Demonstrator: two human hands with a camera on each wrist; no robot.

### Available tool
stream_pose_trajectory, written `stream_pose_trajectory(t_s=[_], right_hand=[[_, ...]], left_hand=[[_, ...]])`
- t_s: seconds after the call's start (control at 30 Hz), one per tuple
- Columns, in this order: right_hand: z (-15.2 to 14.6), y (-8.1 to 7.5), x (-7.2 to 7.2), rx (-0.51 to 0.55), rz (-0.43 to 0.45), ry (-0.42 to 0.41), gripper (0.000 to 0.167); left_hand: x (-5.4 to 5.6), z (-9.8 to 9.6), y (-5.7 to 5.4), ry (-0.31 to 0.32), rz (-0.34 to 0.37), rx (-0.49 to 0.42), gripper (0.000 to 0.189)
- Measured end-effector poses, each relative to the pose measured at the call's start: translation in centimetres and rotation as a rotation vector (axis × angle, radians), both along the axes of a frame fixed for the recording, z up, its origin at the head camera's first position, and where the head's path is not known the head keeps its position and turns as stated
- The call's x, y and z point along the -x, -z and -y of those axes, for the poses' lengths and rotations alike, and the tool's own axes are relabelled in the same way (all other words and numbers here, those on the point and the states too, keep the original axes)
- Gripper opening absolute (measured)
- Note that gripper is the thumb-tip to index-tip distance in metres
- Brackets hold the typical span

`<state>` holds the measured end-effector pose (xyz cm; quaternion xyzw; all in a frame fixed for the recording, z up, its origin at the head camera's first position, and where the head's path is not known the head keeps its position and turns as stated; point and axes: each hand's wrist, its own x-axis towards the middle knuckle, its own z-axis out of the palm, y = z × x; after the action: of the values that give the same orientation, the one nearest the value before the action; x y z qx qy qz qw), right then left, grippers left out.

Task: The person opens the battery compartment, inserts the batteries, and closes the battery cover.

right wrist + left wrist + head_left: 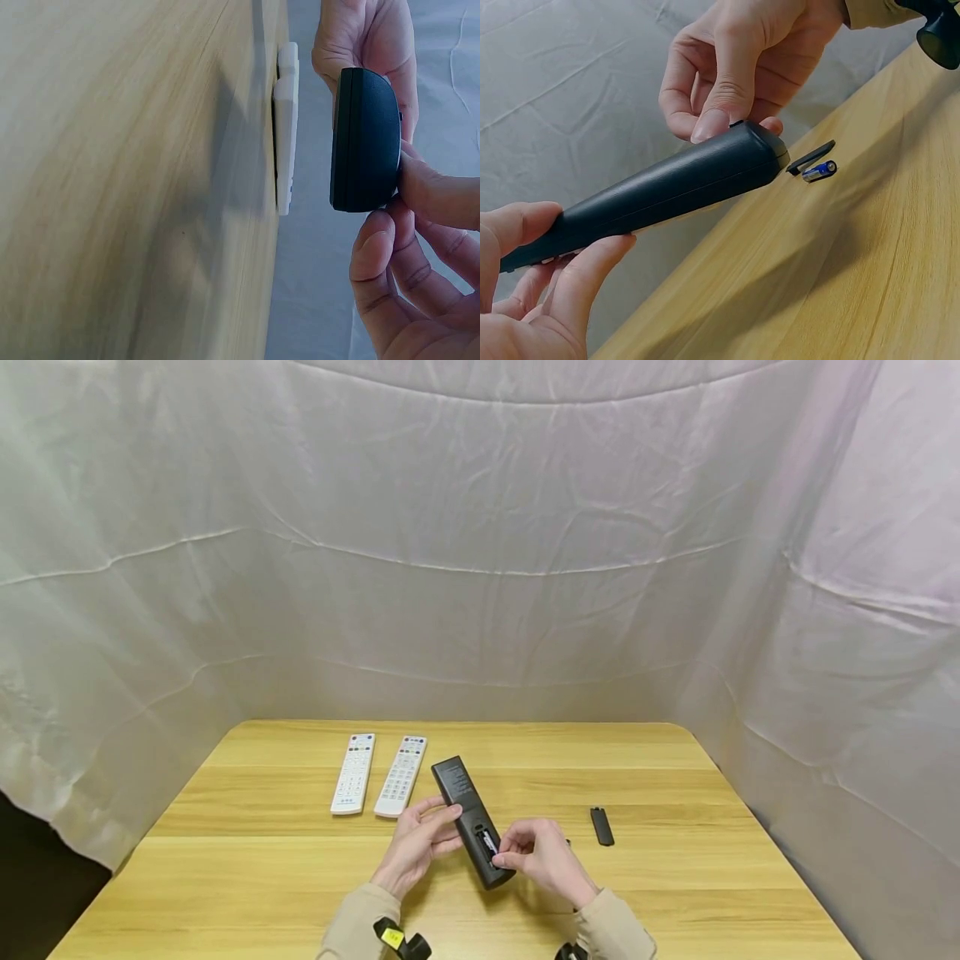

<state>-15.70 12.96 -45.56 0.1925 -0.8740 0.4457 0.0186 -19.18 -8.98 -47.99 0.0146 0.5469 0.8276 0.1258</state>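
A black remote control (463, 797) is held tilted above the table, its back facing up and its battery compartment uncovered. My left hand (423, 843) grips it along its side, thumb on the back. A battery (489, 842) shows in the compartment. There, the thumb and forefinger of my right hand (543, 858) pinch at the battery's lower end, though the fingertips partly hide the contact. In the right wrist view, the curled fingers of my right hand (427, 277) meet the end of the remote control (366, 142).
Two white remote controls (353, 774) (401, 777) lie face up on the left of the wooden table (247, 860). The black battery cover (602, 827) rests on the right. A blue and silver battery (820, 171) lies near the cover. Pale curtains (480, 610) surround the table.
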Motion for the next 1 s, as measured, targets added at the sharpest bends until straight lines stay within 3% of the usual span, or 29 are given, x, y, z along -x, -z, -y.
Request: stream_pose_trajectory(t_s=[0.37, 1.0], right_hand=[[-0.63, 0.24, 0.32, 0.197, 0.143, -0.075, 0.016], [-0.69, 0.35, 0.46, 0.251, 0.247, -0.092, 0.024]], left_hand=[[-0.13, -0.02, -0.30, 0.017, -0.012, -0.005, 0.055], [0.05, -0.02, -0.33, 0.049, -0.036, -0.013, 0.050]])
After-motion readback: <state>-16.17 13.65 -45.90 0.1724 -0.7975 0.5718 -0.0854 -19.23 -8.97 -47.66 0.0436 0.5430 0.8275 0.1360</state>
